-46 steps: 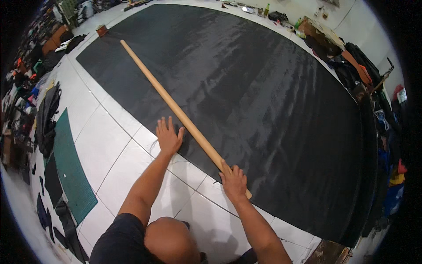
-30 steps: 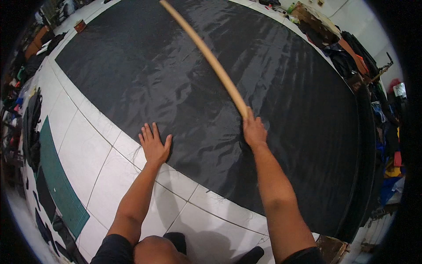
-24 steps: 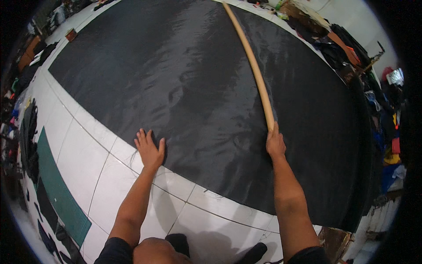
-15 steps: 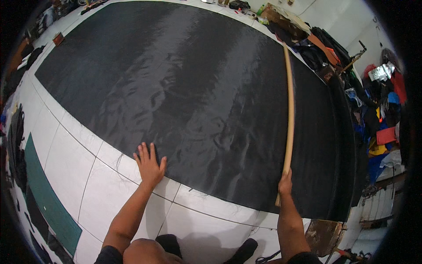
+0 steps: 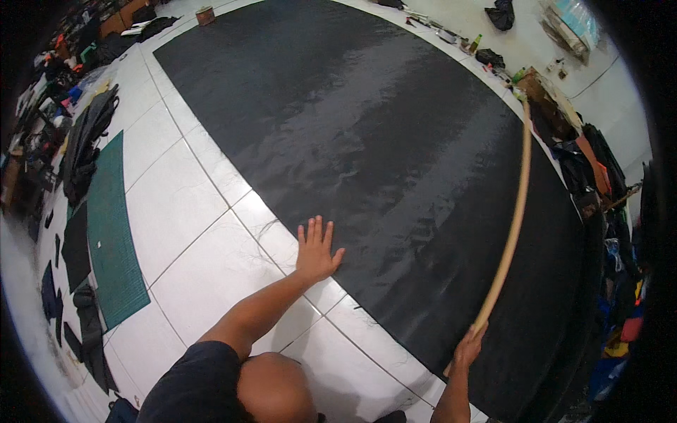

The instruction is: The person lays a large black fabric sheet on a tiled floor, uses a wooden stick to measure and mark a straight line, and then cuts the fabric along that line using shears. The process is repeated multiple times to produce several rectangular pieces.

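A large black sheet of fabric (image 5: 310, 141) lies spread over the white tiled floor, with soft wrinkles and shiny bands across it. My left hand (image 5: 318, 252) rests flat at the sheet's near left edge, fingers spread, holding nothing. On the right, my right hand (image 5: 470, 345) is closed around the near end of a long pale wooden stick (image 5: 518, 204). The stick lies across the sheet and reaches its far edge. It looks bowed in this wide view. The fingers' undersides are hidden.
A green mat (image 5: 116, 233) and black fabric pieces (image 5: 88, 141) lie on the tiles (image 5: 187, 254) at left. A brown block (image 5: 205, 15) sits by the far left corner. Bottles and bags line the far wall. Heaped materials (image 5: 620, 331) stand along the right.
The view has turned left, so the sheet and both hands appear shifted and tilted. My left hand stays flat at the edge, and my right hand still grips the stick.
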`<action>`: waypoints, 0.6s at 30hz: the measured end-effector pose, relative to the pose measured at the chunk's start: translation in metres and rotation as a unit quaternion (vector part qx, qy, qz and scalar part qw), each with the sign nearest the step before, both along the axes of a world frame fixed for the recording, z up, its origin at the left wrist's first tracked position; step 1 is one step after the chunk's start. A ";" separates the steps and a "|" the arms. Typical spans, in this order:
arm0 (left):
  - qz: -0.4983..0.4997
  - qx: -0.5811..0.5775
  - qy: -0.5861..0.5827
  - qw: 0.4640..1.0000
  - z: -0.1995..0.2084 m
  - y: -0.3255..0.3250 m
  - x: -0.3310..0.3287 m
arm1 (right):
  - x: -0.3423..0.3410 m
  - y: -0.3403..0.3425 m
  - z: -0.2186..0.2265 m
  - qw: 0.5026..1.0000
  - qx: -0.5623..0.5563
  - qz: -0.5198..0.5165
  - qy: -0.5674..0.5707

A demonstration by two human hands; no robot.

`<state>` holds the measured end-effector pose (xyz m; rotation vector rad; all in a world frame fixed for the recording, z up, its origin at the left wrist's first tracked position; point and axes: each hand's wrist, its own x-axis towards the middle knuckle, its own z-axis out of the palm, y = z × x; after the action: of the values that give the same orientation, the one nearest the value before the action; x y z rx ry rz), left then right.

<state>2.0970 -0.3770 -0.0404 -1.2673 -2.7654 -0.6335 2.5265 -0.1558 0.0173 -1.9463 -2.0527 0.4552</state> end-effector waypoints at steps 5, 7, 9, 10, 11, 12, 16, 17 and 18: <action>0.008 -0.004 -0.003 1.000 -0.002 -0.003 0.001 | -0.169 -0.001 0.020 0.976 -0.014 0.213 -0.050; 0.009 -0.002 -0.013 1.000 0.000 0.001 0.001 | -0.232 -0.003 0.013 0.957 -0.020 0.281 -0.073; 0.008 0.003 -0.010 1.000 0.000 0.003 0.002 | -0.288 -0.007 0.006 0.927 -0.009 0.366 -0.081; 0.007 0.002 -0.009 1.000 -0.001 0.004 0.003 | -0.313 -0.015 0.006 0.909 0.008 0.411 -0.073; 0.006 -0.002 -0.006 1.000 -0.001 0.002 0.001 | -0.337 -0.027 0.006 0.888 0.025 0.453 -0.075; 0.005 -0.006 -0.004 1.000 -0.001 0.001 0.000 | -0.358 -0.039 0.007 0.866 0.042 0.492 -0.077; 0.005 -0.013 -0.014 1.000 0.002 0.001 -0.001 | -0.417 -0.080 0.006 0.806 0.031 0.587 -0.062; 0.001 -0.013 -0.016 1.000 0.002 0.001 -0.002 | -0.428 -0.088 0.002 0.792 0.036 0.606 -0.065; 0.000 -0.016 -0.018 1.000 0.003 -0.001 -0.003 | -0.437 -0.095 0.005 0.784 0.031 0.616 -0.071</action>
<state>2.0943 -0.3782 -0.0376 -1.2733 -2.8147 -0.6213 2.0896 -0.2505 0.0225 -0.3102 -3.1318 0.4399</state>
